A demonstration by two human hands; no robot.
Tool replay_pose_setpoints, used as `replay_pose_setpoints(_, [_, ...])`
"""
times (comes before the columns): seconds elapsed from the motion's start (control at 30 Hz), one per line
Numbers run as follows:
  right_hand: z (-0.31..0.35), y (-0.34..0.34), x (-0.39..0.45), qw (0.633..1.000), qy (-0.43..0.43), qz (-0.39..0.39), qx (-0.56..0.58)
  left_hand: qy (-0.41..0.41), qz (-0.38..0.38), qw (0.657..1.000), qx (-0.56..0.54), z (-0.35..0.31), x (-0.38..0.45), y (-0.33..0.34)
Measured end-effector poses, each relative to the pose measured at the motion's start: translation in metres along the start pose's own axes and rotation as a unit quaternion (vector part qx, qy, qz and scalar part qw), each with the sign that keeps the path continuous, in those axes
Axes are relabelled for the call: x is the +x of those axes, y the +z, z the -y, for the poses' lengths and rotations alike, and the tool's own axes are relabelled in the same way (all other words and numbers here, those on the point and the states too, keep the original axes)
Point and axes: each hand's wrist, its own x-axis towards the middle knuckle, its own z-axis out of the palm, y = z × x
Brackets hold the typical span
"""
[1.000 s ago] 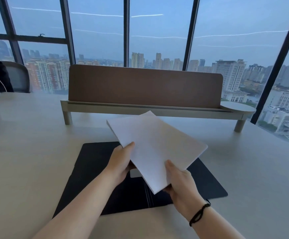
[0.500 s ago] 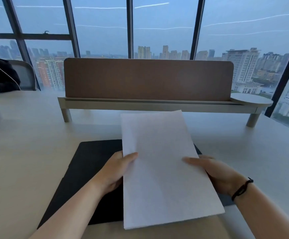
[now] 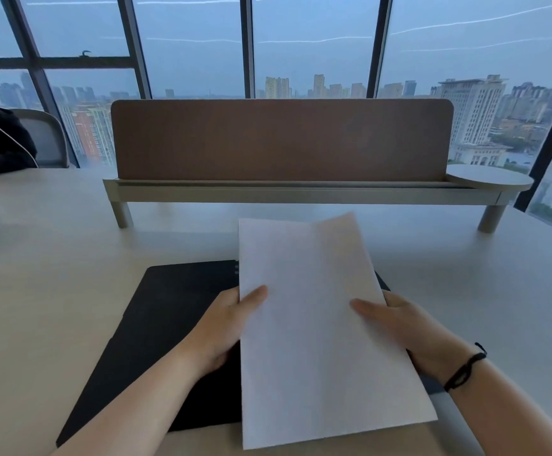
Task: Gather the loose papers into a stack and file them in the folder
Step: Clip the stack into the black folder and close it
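A stack of white papers (image 3: 317, 330) is held lengthwise above the open black folder (image 3: 166, 327), which lies flat on the pale table. My left hand (image 3: 225, 327) grips the stack's left edge, thumb on top. At the right edge my right hand (image 3: 396, 327) holds the stack, thumb on top, a black cord around its wrist. The top sheet is slightly skewed, its far right corner fanned out. The folder's right half is mostly hidden under the papers.
A low shelf riser (image 3: 301, 192) with a brown back panel (image 3: 281, 139) stands across the far side of the table. A grey chair with a dark garment (image 3: 1, 139) is at the far left. Windows lie behind.
The stack has turned from a diagonal tilt to lengthwise, pointing away from me. My right hand shifted from the stack's near corner to its right edge, and the top sheet has fanned slightly.
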Motion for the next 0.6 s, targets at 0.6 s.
replay_pose_setpoints(0.6, [-0.001,-0.026,0.007,0.992,0.058,-0.11,0.015,0.017,-0.108,0.772,0.626,0.01,0.033,-0.01])
